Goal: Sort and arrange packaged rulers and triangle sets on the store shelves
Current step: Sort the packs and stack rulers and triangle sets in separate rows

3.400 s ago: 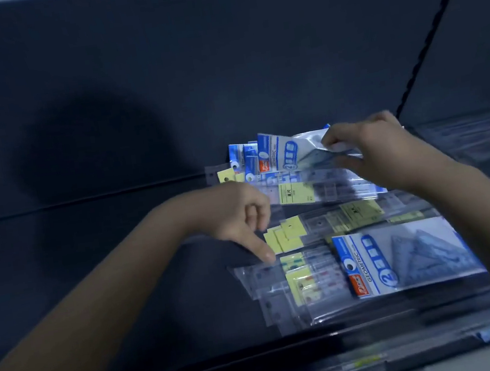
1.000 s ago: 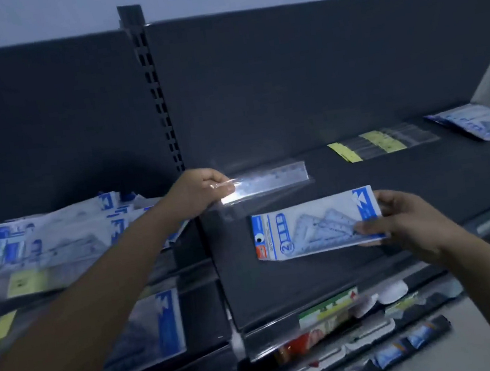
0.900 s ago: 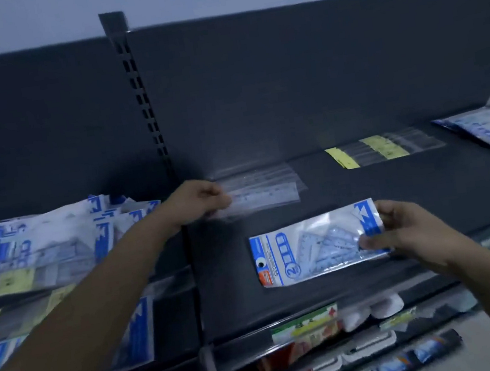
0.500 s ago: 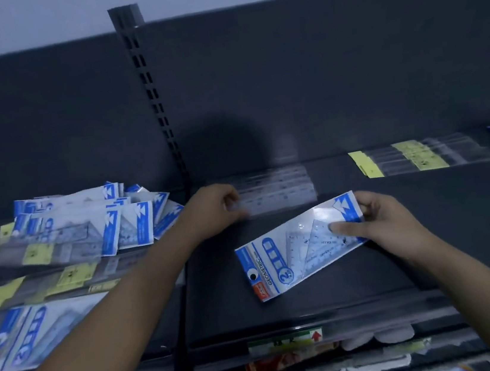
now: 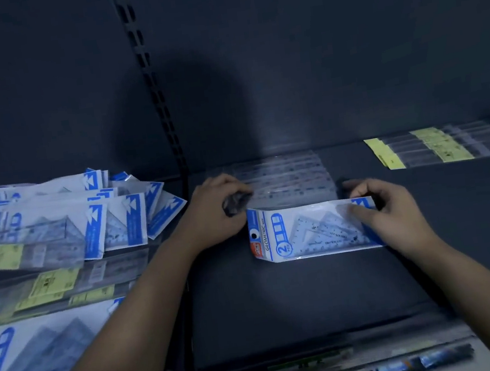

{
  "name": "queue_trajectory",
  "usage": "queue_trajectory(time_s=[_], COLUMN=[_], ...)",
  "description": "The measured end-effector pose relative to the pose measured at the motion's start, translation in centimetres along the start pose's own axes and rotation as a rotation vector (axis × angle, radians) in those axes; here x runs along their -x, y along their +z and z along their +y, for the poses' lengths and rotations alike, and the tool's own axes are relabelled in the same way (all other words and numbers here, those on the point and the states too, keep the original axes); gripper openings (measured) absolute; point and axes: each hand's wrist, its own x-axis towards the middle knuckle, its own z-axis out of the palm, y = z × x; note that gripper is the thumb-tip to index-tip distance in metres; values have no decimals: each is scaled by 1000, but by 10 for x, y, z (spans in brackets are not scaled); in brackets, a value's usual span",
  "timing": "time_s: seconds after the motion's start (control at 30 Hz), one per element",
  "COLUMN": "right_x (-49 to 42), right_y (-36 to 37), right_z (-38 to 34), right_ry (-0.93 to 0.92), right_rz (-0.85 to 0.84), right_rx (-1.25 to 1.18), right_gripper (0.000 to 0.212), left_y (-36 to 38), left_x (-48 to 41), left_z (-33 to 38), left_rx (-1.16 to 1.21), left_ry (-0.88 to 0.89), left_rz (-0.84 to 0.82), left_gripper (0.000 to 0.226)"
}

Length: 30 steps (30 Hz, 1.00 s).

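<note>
I see the triangle set packet lying flat on the dark shelf, its blue-and-white sleeve holding clear triangles beside a "GEOMETRIC" header. The right hand pinches its right end, thumb across the face, fingers curled over the top edge. Just behind it lie clear ruler sleeves. The left hand sits at their left end with fingers curled, too blurred for me to tell whether it grips. Beyond the slotted upright, a heap of triangle packets lies to the left, and yellow-tagged ruler sleeves lie far right.
</note>
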Motion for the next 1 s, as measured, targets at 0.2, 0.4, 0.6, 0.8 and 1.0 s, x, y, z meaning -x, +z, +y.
queue_trajectory(time_s=[0.2,0.4,0.6,0.8,1.0], right_x=[-12,-9,-10,-11,-10], right_y=[11,8,8,9,6], right_z=[-8,-7,-5,-6,-13], right_ry=[-18,-27,-40,-72,-92], right_rz=[-41,-52,-49,-32,35], right_rx=[83,73,93,46,-135], right_gripper=[16,18,16,18,15], left_y=[5,4,6,6,-1], left_x=[1,0,3,3,-1], left_z=[1,4,12,14,21], left_rx=[-87,-187,-213,-204,16], left_ry=[31,114,187,203,136], left_rz=[93,110,105,118,187], left_gripper=[31,37,30,29,29])
